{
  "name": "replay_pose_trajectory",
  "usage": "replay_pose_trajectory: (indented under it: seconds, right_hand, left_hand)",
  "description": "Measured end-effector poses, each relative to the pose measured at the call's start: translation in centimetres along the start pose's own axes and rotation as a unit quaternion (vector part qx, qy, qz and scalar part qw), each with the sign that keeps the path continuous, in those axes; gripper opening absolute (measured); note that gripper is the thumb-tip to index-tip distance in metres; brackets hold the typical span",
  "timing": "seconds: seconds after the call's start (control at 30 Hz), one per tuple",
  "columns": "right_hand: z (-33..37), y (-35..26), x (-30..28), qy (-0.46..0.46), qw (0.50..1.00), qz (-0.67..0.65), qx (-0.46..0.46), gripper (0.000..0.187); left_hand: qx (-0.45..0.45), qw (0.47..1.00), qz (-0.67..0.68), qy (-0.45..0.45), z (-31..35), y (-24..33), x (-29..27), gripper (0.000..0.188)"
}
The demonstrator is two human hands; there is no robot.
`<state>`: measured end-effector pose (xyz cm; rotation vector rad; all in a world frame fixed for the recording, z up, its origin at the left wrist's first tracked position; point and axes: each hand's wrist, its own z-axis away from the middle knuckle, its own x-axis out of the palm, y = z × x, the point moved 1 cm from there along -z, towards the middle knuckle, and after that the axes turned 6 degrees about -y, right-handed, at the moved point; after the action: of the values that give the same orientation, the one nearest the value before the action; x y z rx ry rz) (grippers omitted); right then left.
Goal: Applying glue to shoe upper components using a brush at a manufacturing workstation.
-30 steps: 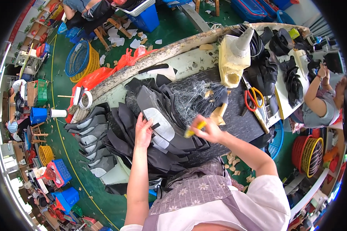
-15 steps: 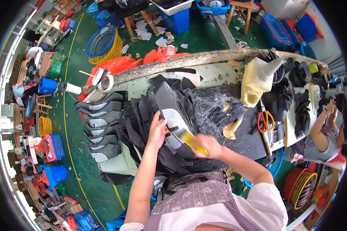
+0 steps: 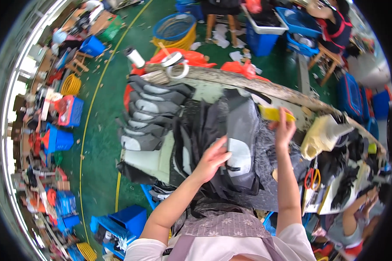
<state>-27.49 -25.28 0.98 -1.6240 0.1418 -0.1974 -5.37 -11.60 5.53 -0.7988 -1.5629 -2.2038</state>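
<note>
My right hand (image 3: 284,128) is closed on a yellow brush (image 3: 270,113), raised near the far right edge of a dark grey cut piece (image 3: 244,122) with a rounded pale patch. This piece lies on top of a pile of similar dark pieces on the work table. My left hand (image 3: 212,161) rests at the left edge of that piece, fingers stretched out and apart, holding nothing. Further left, several overlapping grey pieces with pale patches (image 3: 154,106) are laid out in a row.
A cream glue-crusted container (image 3: 322,137) stands to the right, with orange-handled scissors (image 3: 312,178) nearer me. A white roll (image 3: 135,58) and a tape ring (image 3: 177,69) sit at the far left. A wooden ledge (image 3: 265,85) runs along the far side. A co-worker (image 3: 353,217) sits at right.
My right hand has moved away from me and rightward with the brush, off the pale patch. The view has turned, so the table appears shifted right. My left hand stays beside the piece.
</note>
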Motion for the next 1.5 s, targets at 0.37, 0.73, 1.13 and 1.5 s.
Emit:
replay_pose_trajectory:
  seconds: [0.37,0.73,1.13,1.5]
  right_hand:
    - [8.2,2.5,-14.9,0.144,0.988,0.023,0.049,0.025]
    - [4.0,1.7,-21.6,0.062,0.883,0.464,-0.045,0.015]
    - [4.1,0.7,-16.3,0.141,0.972,-0.028,0.187,0.020]
    - [2.9,4.2,1.0,-0.162,0.960,0.223,0.044,0.020]
  left_hand:
    - [0.268,0.860,0.060,0.431,19.8,7.8,-38.7,0.033]
    - [0.308,0.794,-0.462,0.246,5.3,6.2,-6.2,0.023]
    - [-0.075,0.966,-0.221,0.110,-6.3,-6.2,-6.0,0.064]
    - [-0.110,0.976,-0.142,0.120,-7.3,-7.5,-6.0,0.070]
